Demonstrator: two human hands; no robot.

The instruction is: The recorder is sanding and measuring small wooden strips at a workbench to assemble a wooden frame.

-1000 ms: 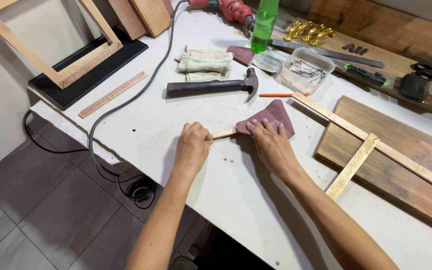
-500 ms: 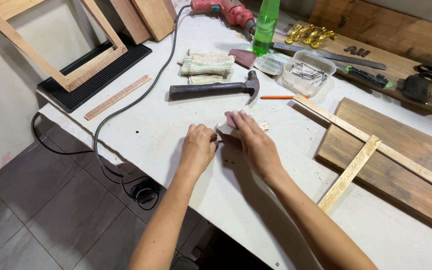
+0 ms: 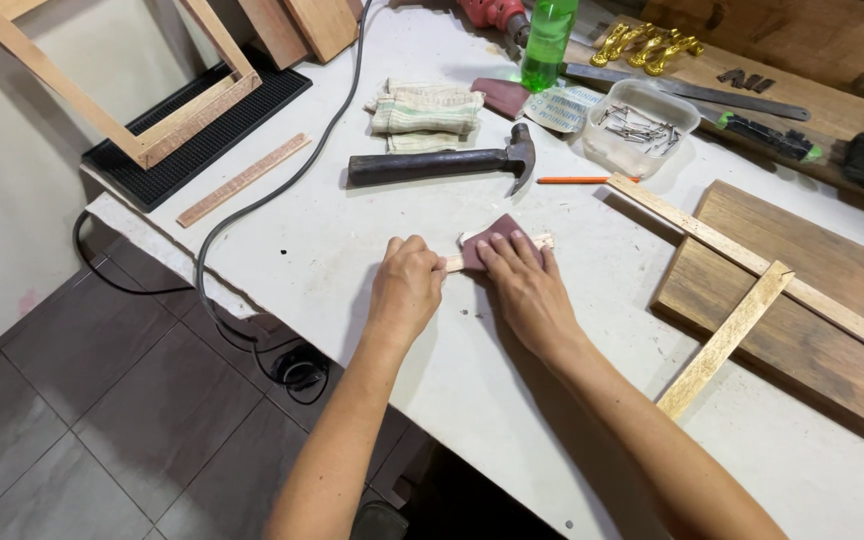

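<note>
we saw the white tabletop [image 3: 352, 230] carrying everything, scuffed and dusty. off to the right of the right hand lay a dark wooden board [image 3: 832, 330] with two pale crossed slats [image 3: 742, 300] resting on it. far beyond the left hand, at the tabletop's edge, stood an open wooden frame [image 3: 152, 120] over a black ribbed mat [image 3: 202, 125], with a black cable [image 3: 262, 195] running past them and down to the floor. just beyond both hands lay a hammer [image 3: 442, 165] with a dark handle, and behind it a folded cloth [image 3: 424, 112]. further beyond the right hand were a green bottle [image 3: 548, 40] and a clear tub of nails [image 3: 637, 125], with an orange pencil [image 3: 577, 180] between the tub and the hands.

the left hand [image 3: 407, 290] was closed around the near end of a thin wooden strip [image 3: 542, 241], pinning it flat on the tabletop. the right hand [image 3: 524, 290] was just beside it, fingers curled down and pressing a piece of reddish sandpaper [image 3: 497, 235] onto the strip. the strip's far end poked out past the right hand's fingertips.
</note>
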